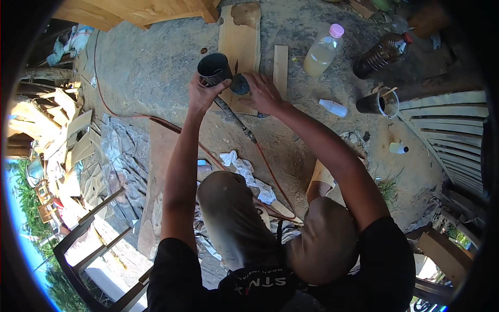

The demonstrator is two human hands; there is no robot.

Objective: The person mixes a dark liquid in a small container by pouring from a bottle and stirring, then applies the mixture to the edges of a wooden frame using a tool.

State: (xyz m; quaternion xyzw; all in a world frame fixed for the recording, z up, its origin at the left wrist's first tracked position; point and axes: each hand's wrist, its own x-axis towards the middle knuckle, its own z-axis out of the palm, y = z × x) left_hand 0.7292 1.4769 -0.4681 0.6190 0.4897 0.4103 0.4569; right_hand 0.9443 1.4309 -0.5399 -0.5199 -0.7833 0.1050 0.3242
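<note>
My left hand (204, 93) is closed round a dark, open-topped cup (214, 67), its mouth tipped partly toward me. Below that hand a metal hose fitting (234, 119) joins a thin orange-red hose (268, 165); whatever links it to the cup is mostly hidden. Just right of the cup, my right hand (264, 93) has its fingers at the edge of a small round dark lid (239, 85), which they seem to grip. Both hands are above a light wooden board (239, 41) lying on the ground.
A narrow wood strip (280, 70) lies right of the board. Farther right stand a pink-capped bottle (319, 56), a dark red-capped bottle (379, 56) and a black cup (369, 104). A small white bottle (332, 107) lies nearer. Wooden furniture (140, 11) is at the back; crumpled sheeting (122, 151) is left.
</note>
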